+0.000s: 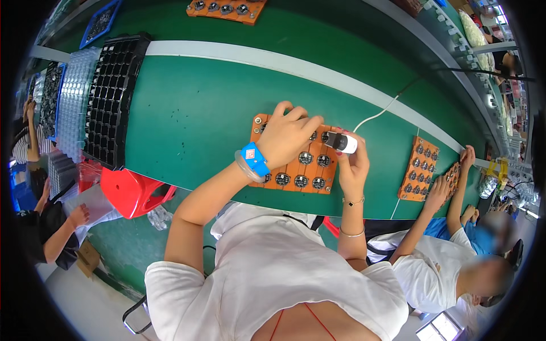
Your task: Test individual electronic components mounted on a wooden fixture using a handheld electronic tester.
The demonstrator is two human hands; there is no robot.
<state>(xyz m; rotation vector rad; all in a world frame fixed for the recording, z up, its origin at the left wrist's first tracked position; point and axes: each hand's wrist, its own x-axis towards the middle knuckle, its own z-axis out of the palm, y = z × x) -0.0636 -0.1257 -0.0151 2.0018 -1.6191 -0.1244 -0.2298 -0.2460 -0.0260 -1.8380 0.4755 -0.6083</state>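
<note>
My left hand, with a blue wristband, lies over the left part of an orange board. Its fingers are bent, and their tips and anything under them are hidden. Rows of round, dark and metallic parts sit in the board; the hand covers several. At the board's far right corner, my right hand grips a small white-and-black corded device between thumb and fingers. The device's black end points left, over the board, close to a round part. Whether it touches that part I cannot tell.
A white cable runs from the device across the green table. Black trays stand at the left, near a red stool. Another orange board lies to the right, beside a co-worker's hands. One more board sits beyond the strip.
</note>
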